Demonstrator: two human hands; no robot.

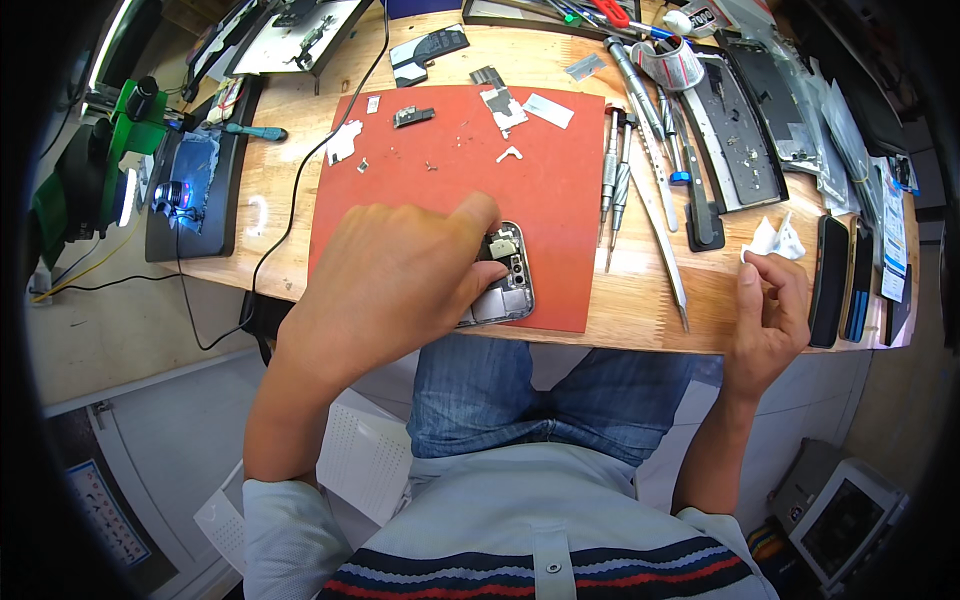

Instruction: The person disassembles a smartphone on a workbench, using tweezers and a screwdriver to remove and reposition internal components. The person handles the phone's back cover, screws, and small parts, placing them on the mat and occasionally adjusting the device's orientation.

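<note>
An opened smartphone (508, 300) lies on the red mat, its camera holes and inner parts bared. My left hand (390, 262) reaches across it and covers its left part. The thumb presses over the phone's inside and the bent index finger lies at its far edge; the other fingertips are hidden. To the right, beyond the tools, my right hand (768, 315) has curled fingers, with thumb and index finger pinched at the edge of a crumpled white tissue (774, 238).
Small phone parts (412, 117) lie on the red mat (565, 200). Screwdrivers (618, 190) and tweezers (660, 230) lie right of it. Phones (828, 280) stand near the right edge. A black cable (296, 190) runs down the left side, near a green clamp (90, 180).
</note>
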